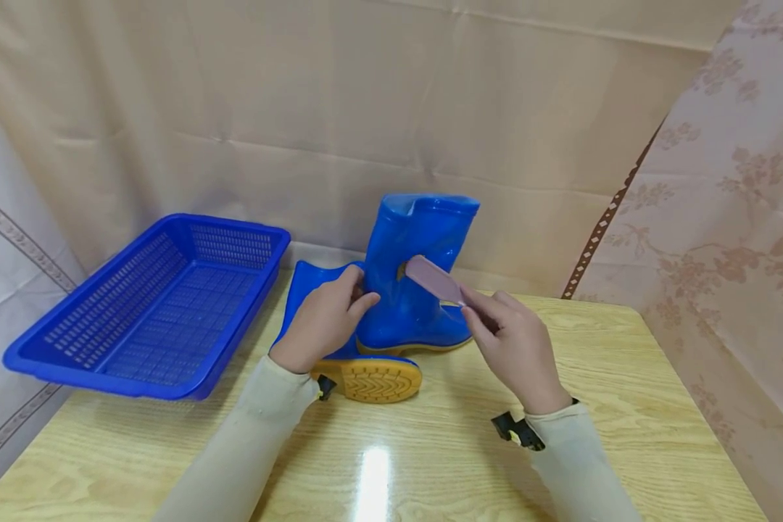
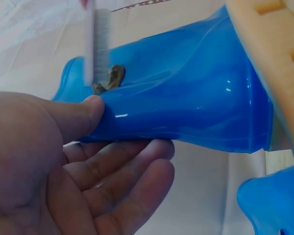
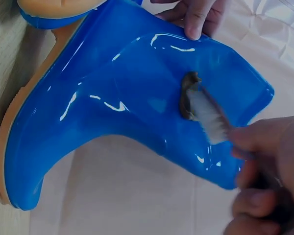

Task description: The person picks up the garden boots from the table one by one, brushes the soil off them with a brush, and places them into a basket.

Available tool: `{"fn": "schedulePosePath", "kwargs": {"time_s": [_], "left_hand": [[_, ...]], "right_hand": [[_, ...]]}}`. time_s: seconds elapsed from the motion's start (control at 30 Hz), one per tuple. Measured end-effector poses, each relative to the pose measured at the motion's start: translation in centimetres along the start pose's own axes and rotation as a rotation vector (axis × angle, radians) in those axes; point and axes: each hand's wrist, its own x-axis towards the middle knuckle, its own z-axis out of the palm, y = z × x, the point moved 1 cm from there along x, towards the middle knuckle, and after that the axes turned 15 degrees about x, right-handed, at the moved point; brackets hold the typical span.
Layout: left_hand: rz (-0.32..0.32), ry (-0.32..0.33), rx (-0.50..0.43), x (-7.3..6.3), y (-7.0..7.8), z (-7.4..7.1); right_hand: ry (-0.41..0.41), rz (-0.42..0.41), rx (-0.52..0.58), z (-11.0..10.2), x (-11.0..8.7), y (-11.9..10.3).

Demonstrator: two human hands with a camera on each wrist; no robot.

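Observation:
A shiny blue rain boot (image 1: 417,232) with a yellow-tan sole stands upright on the table. My left hand (image 1: 322,315) grips the back of its shaft, thumb (image 2: 94,108) on the near face and fingers round behind. In my right hand (image 1: 515,348) is a pinkish brush (image 1: 433,279), held by the handle. Its white bristles (image 3: 209,117) meet a thick brown smear (image 3: 187,96) on the side of the shaft. The other blue boot lies on its side just left of the upright one, its patterned sole (image 1: 381,382) facing me and its shaft partly behind my left hand.
A blue plastic basket (image 1: 272,264) with slotted walls stands at the left of the wood-grain table (image 1: 457,464). Beige cloth (image 1: 300,94) hangs behind the table, and a floral cloth (image 1: 744,239) borders its right side.

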Motion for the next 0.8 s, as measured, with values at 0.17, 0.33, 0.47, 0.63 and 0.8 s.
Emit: {"fn": "schedulePosePath", "kwargs": {"time_s": [0.17, 0.33, 0.47, 0.63, 0.8], "left_hand": [[0.064, -0.012, -0.001, -0.11, 0.19, -0.20], [0.089, -0.028, 0.005, -0.13, 0.22, -0.21], [0.073, -0.017, 0.008, -0.03, 0.03, -0.01], [0.034, -0.004, 0.006, 0.11, -0.26, 0.25], [0.025, -0.003, 0.001, 0.04, -0.35, 0.22]], "right_hand": [[0.064, -0.150, 0.043, 0.12, 0.11, -0.47], [0.042, -0.170, 0.043, 0.32, 0.16, -0.66], [0.030, -0.090, -0.006, 0.23, 0.07, -0.45], [0.011, 0.012, -0.040, -0.06, -0.05, -0.25], [0.019, 0.004, -0.027, -0.15, -0.03, -0.22]]}}
